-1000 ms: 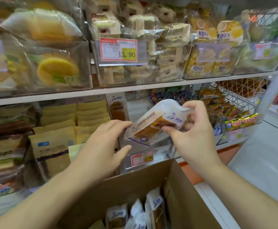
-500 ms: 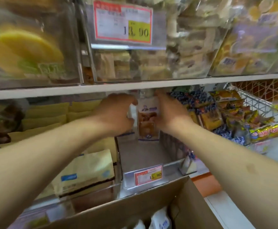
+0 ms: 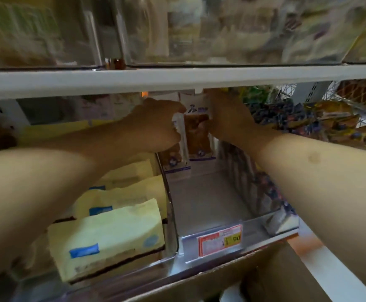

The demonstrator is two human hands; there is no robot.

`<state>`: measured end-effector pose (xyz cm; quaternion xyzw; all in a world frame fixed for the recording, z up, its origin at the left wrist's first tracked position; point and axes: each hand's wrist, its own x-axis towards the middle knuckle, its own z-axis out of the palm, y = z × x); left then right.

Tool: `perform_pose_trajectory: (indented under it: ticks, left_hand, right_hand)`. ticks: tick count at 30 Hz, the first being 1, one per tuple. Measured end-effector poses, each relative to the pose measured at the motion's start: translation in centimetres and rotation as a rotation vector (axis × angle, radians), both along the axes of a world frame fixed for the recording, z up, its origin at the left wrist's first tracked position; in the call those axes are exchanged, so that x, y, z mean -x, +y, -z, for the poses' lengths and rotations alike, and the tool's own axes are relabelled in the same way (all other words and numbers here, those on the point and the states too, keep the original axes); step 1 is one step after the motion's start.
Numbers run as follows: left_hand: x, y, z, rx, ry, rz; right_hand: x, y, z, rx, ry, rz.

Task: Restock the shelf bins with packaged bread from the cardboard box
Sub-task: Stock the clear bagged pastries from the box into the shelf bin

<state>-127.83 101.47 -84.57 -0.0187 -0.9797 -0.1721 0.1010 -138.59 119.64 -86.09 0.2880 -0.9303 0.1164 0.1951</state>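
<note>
Both my hands reach deep into a clear shelf bin (image 3: 210,199) under the white shelf edge. Between them stands an upright bread packet (image 3: 198,138), white and purple with brown bread showing. My left hand (image 3: 156,125) has its fingers curled on the packet's white left edge. My right hand (image 3: 227,120) grips its right side near the top. A second bread packet (image 3: 176,164) stands just in front and to the left, against the bin wall. The cardboard box (image 3: 221,277) lies below the bin front, with a white packet barely showing inside.
A red and yellow price tag (image 3: 220,239) hangs on the bin front. Yellow packets (image 3: 105,234) fill the bin to the left. Blue and yellow snack packs (image 3: 286,114) sit in the bin to the right. The upper shelf edge (image 3: 177,80) runs close above my hands.
My view has moved closer and lower toward the bin. Both hands have gone from the box area to the back of the bin, where the packet now stands upright.
</note>
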Motion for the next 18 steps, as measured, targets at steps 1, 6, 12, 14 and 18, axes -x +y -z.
perform_pose_trajectory:
  ticks: [1,6,12,14,18]
  left_hand:
    - [0.0,-0.1,0.1,0.007,-0.014,0.005]
    - [-0.1,0.0,0.4,0.071,-0.07,0.019]
    - [-0.3,-0.5,0.5,0.042,-0.047,0.031]
    - [-1.0,-0.3,0.4,0.022,-0.04,0.034]
    - [-3.2,0.2,-0.3,0.006,-0.024,0.031]
  right_hand:
    - [0.2,-0.3,0.1,-0.038,0.018,0.008]
    - [0.9,-0.4,0.5,-0.107,0.028,0.008]
    - [0.6,-0.1,0.3,-0.038,-0.01,-0.014]
    - [0.1,0.3,0.2,0.017,-0.028,-0.036]
    - [-2.6,1.8,-0.2,0.097,-0.055,-0.087]
